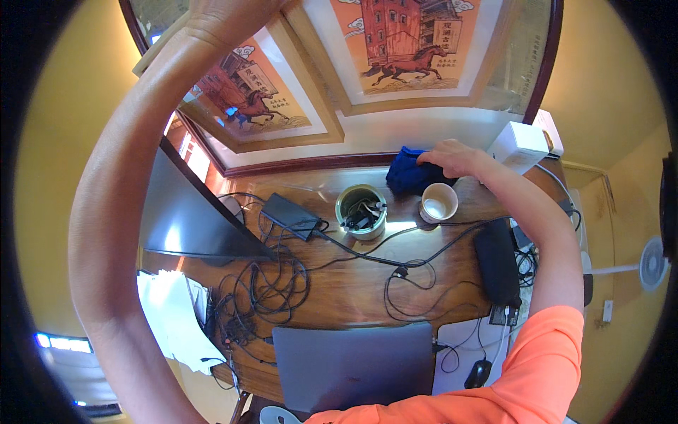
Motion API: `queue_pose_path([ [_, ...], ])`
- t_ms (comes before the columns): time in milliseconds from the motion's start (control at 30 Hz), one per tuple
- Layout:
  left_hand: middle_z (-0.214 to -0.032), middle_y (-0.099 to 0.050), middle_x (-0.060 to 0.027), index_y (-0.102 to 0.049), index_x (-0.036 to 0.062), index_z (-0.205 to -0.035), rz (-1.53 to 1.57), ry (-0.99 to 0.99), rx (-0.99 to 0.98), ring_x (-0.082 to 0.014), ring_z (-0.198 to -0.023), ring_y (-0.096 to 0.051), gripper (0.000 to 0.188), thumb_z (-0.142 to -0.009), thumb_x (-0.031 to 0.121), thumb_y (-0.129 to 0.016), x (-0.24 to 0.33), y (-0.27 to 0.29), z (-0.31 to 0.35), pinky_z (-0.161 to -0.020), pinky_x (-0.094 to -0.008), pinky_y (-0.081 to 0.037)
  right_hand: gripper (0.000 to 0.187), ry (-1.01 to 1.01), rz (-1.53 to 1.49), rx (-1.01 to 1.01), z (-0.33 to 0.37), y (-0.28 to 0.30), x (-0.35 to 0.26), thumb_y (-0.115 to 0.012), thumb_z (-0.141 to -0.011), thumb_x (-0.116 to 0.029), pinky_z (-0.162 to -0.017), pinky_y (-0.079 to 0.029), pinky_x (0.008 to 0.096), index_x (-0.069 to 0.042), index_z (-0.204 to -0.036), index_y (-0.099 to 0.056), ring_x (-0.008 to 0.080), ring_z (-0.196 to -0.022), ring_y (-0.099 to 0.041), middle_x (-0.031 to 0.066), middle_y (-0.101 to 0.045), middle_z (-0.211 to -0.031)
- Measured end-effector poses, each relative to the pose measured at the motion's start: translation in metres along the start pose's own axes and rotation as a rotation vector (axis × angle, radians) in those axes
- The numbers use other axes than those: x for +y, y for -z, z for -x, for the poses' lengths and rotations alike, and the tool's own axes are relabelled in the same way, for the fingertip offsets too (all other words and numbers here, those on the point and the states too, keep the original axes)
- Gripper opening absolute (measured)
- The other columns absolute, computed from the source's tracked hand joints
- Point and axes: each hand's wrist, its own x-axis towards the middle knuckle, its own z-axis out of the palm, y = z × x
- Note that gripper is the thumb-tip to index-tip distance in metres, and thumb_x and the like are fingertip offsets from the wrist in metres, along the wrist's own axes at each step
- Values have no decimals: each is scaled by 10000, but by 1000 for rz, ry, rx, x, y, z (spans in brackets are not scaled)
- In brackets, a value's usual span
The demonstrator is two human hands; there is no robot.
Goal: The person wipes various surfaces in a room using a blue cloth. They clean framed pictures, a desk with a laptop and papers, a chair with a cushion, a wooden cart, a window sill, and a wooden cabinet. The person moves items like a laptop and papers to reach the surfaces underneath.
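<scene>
Right hand [452, 157], fingers pressed together on blue cloth [406, 173]; wiping could tip the nearby cup [438, 203] (cables close). Left hand [212, 18] on tilted frame [261, 92], fingers unclear; it may slip.

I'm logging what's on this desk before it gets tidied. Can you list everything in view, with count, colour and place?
Framed horse pictures: two, orange prints in wooden frames, leaning at the back against the wall.
Cloth: one, dark blue, back of the desk, under the right hand.
Cup: one, pale, open, just in front of the cloth.
Round pot: one, greenish, mid-desk, holding dark small items.
Power brick: one, black, left of the pot.
Cables: many, black, tangled across the desk.
Monitor: one, dark, left side.
Laptop: one, grey, closed, front edge.
Black pouch: one, right side.
White box: one, back right.
Mouse: one, black, front right.
Papers: white, front left.
Fan: one, white, on the floor at right.
Left hand: raised at the left frame's top; grip unclear.
Right hand: resting on the cloth.
</scene>
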Motion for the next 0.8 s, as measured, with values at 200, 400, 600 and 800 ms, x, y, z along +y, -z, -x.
queue_pose_path([
  [200, -555, -551, -172, -486, 66, -661, 100, 4, -1, -356, -507, -592, 506, -833, 493, -695, 14, -4, -2, -473, -421, -451, 321, -234, 227, -180, 27, -2, 6, -672, -714, -71, -753, -543, 459, -32, -1028, -625, 389, -874, -668, 196, -685, -880],
  [400, -548, -553, -154, -498, 73, -666, 81, 2, 13, -339, -494, -591, 488, -837, 485, -696, 14, -6, 0, -469, -407, -452, 303, -382, -63, -152, 34, 10, -15, -664, -708, -82, -808, -525, 462, 3, -987, -582, 416, -925, -641, 221, -667, -948],
  [600, -564, -559, -175, -500, 60, -669, 94, 35, 5, -351, -512, -597, 500, -836, 488, -696, 12, -3, 1, -474, -410, -453, 370, -161, -105, 205, 23, -23, 2, -627, -691, -15, -823, -483, 476, -34, -1045, -524, 412, -957, -592, 207, -603, -976],
  [800, -568, -557, -189, -491, 53, -662, 62, 29, 12, -369, -525, -596, 513, -826, 489, -706, -4, -7, 10, -480, -425, -450, 308, 141, 64, 543, -131, -8, -63, -644, -707, -32, -769, -496, 461, -76, -993, -539, 373, -931, -610, 174, -595, -961],
])
